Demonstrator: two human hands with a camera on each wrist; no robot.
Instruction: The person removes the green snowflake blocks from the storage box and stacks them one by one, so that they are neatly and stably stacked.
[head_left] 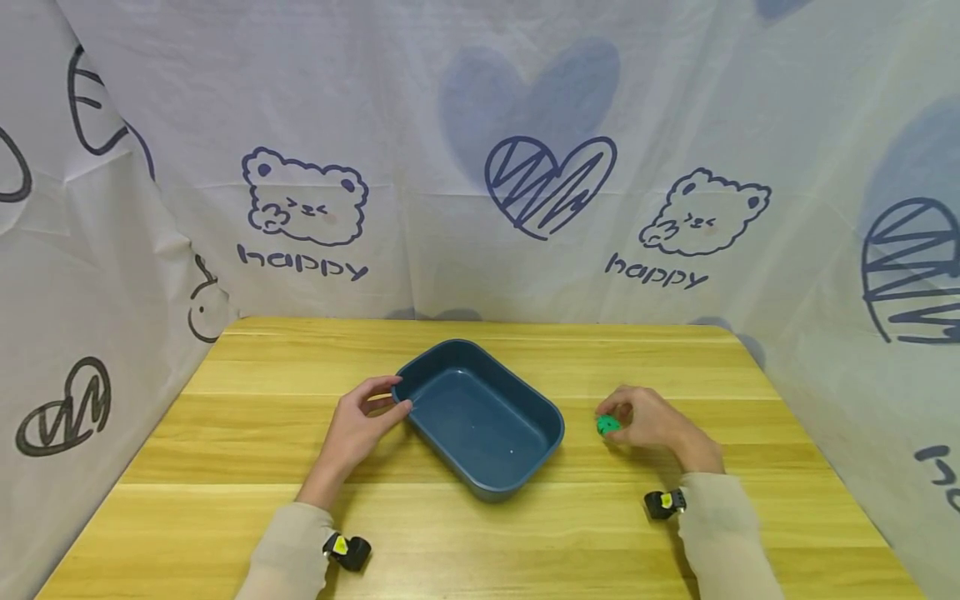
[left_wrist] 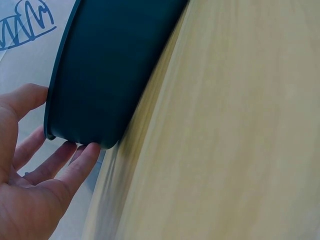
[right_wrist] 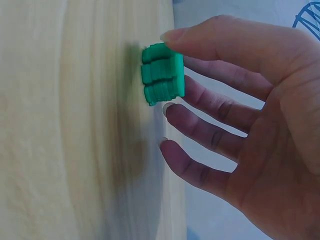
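Observation:
A dark blue rectangular plastic bin (head_left: 480,433) lies on the wooden table, set at an angle, its inside facing up. At its left corner my left hand (head_left: 362,421) holds on, with thumb and fingertips against the rim and outer wall (left_wrist: 105,75). To the right of the bin, my right hand (head_left: 645,419) pinches a small green plastic piece (head_left: 608,425) between thumb and fingers. In the right wrist view this green piece (right_wrist: 162,74) shows three ribbed rows and a flat back. Whether it touches the table cannot be made out.
The light wooden table (head_left: 600,542) ends at a white cloth (head_left: 420,167) printed with bears and hearts, which hangs behind and along both sides. Small black cameras are strapped to the left wrist (head_left: 348,550) and right wrist (head_left: 663,503).

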